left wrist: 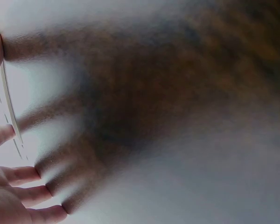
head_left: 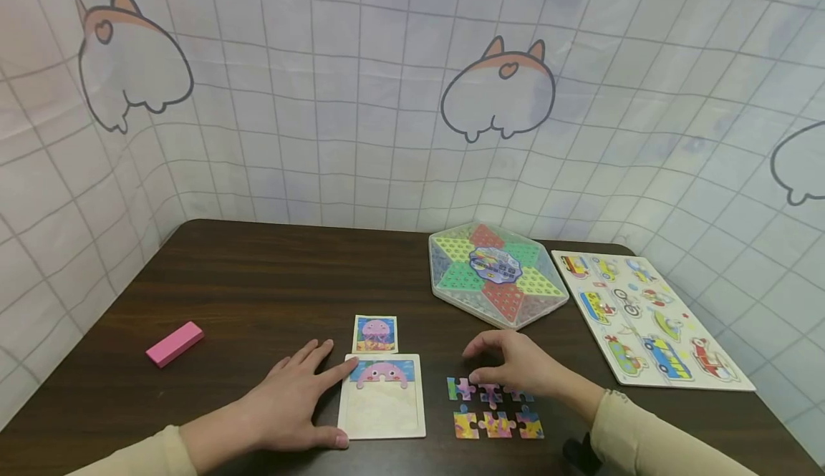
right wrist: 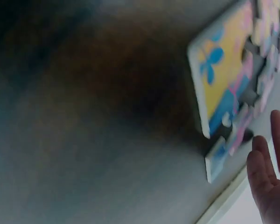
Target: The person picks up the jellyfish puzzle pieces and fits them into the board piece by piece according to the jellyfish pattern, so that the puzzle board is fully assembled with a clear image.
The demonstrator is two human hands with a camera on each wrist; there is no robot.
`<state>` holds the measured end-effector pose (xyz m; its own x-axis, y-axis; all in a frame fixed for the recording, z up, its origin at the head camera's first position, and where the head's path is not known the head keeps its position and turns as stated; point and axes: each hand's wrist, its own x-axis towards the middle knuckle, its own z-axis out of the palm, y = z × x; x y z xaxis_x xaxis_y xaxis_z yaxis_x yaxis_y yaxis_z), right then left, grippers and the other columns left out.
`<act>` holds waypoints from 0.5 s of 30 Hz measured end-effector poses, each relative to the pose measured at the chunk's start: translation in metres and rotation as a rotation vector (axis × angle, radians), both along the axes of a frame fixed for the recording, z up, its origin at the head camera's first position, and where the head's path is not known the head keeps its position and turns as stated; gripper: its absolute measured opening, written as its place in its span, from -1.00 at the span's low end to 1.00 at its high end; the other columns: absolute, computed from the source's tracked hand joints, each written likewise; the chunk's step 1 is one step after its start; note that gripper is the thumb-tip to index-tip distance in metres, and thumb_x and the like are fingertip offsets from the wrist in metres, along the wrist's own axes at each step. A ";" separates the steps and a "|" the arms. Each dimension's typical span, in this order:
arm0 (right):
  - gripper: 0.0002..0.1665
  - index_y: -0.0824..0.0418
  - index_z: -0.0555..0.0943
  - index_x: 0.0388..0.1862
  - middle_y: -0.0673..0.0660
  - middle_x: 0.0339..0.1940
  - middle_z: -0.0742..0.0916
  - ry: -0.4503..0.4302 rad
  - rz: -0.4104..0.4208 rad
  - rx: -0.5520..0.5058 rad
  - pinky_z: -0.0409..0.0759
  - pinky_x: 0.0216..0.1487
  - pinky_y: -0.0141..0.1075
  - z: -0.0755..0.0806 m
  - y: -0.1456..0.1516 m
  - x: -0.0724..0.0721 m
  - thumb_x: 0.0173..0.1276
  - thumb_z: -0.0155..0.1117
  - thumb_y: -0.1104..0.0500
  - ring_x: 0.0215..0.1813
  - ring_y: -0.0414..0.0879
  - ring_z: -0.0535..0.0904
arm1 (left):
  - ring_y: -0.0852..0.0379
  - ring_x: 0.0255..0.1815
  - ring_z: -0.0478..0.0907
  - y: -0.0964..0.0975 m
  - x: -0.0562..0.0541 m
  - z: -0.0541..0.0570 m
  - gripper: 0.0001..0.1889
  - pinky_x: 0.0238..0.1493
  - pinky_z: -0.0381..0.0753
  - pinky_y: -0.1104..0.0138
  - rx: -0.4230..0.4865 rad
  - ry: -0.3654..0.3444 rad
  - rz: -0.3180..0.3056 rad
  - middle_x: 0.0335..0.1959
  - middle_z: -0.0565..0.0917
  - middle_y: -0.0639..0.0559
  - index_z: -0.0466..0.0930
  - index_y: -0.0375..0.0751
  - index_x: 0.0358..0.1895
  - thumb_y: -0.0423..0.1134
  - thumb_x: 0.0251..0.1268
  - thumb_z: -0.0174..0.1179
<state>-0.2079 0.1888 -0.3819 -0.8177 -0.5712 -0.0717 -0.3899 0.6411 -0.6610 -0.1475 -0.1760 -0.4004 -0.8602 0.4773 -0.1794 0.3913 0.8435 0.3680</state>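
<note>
A square puzzle tray [head_left: 383,415] lies near the table's front, pink jellyfish pieces [head_left: 382,373] filling its top row and bare wood below. My left hand [head_left: 283,404] is spread flat beside it, index fingertip at the upper left corner and thumb at the lower left. To the right of the tray, several loose puzzle pieces [head_left: 498,424] lie in two rows. Over the upper row hovers my right hand [head_left: 522,365], thumb and index finger apart with nothing visible between them, covering part of that row. In the right wrist view its fingers [right wrist: 259,172] point toward the pieces [right wrist: 224,79].
A small jellyfish picture card [head_left: 376,333] touches the tray's top edge. Behind stands a hexagonal Chinese checkers box [head_left: 496,275], with a vehicle puzzle board [head_left: 651,318] to its right. A pink block [head_left: 175,343] lies at the left. Grid-patterned cloth [head_left: 322,104] encloses the table.
</note>
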 end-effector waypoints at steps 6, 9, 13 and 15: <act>-0.68 0.04 0.74 -0.10 -0.05 -0.04 0.74 0.053 0.014 0.068 0.61 0.12 -0.10 -0.004 -0.006 0.002 0.25 0.55 -0.06 0.09 -0.04 0.62 | -0.46 0.60 0.08 0.000 0.000 0.000 0.07 0.33 0.21 -0.48 -0.002 -0.004 0.006 0.61 0.17 -0.34 0.25 0.11 0.59 0.46 0.00 0.37; -0.69 0.04 0.75 -0.14 -0.05 -0.07 0.74 0.081 0.042 0.073 0.60 0.12 -0.12 -0.005 -0.008 0.001 0.21 0.58 -0.05 0.07 -0.05 0.61 | -0.46 0.60 0.08 0.000 0.000 0.000 0.07 0.33 0.21 -0.48 -0.002 -0.006 0.007 0.61 0.17 -0.33 0.25 0.11 0.59 0.46 0.00 0.37; -0.71 -0.03 0.75 -0.21 -0.06 -0.07 0.68 0.099 0.040 0.096 0.51 0.10 -0.17 -0.006 -0.010 0.004 0.15 0.62 -0.05 0.06 -0.07 0.52 | -0.46 0.60 0.09 0.000 0.000 0.000 0.07 0.32 0.21 -0.48 -0.001 -0.002 0.005 0.61 0.17 -0.34 0.25 0.11 0.59 0.47 0.00 0.37; -0.73 -0.06 0.73 -0.25 -0.06 -0.07 0.63 0.094 0.026 0.103 0.46 0.05 -0.19 -0.007 -0.012 0.006 0.14 0.63 -0.05 0.05 -0.08 0.46 | -0.46 0.60 0.08 0.000 0.000 0.000 0.07 0.32 0.21 -0.48 0.000 -0.003 0.005 0.61 0.17 -0.34 0.25 0.11 0.59 0.47 0.00 0.37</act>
<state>-0.2017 0.1770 -0.3887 -0.8085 -0.5859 -0.0553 -0.4642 0.6926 -0.5520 -0.1473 -0.1758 -0.4003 -0.8622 0.4729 -0.1815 0.3859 0.8453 0.3694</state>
